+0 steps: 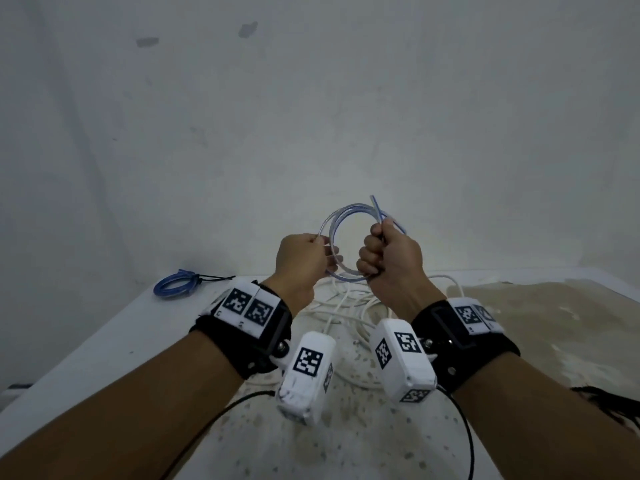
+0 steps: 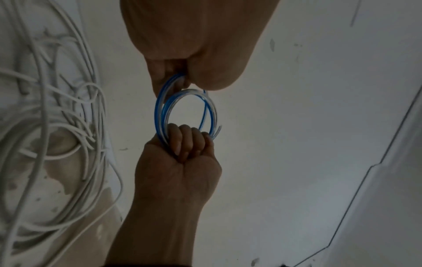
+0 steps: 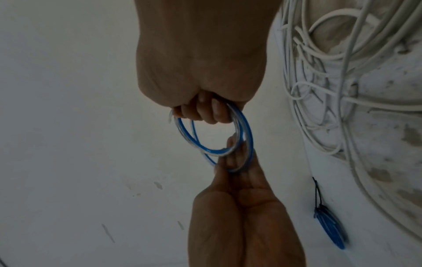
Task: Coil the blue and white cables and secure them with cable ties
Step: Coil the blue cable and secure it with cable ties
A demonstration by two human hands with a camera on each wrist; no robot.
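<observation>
While the thin blue-and-clear cable coil (image 1: 341, 242) hangs in the air between them, above the stained white surface (image 1: 138, 327), both hands keep it round. The right hand (image 1: 389, 256) is fisted round one side of the loops, apparently clamping the turns and the two loose ends that stick up past the knuckles so nothing springs open. The left hand (image 1: 303, 259) pinches the opposite side between thumb and fingers, probably to line up the turns. Held this way the ring looks ready for a tie, though no loose tie is visible. Under the hands a tangle of white cable (image 1: 346, 306) lies uncoiled. Off to the left rests a blue coil bound with a black tie (image 1: 175, 285), set aside as finished work
</observation>
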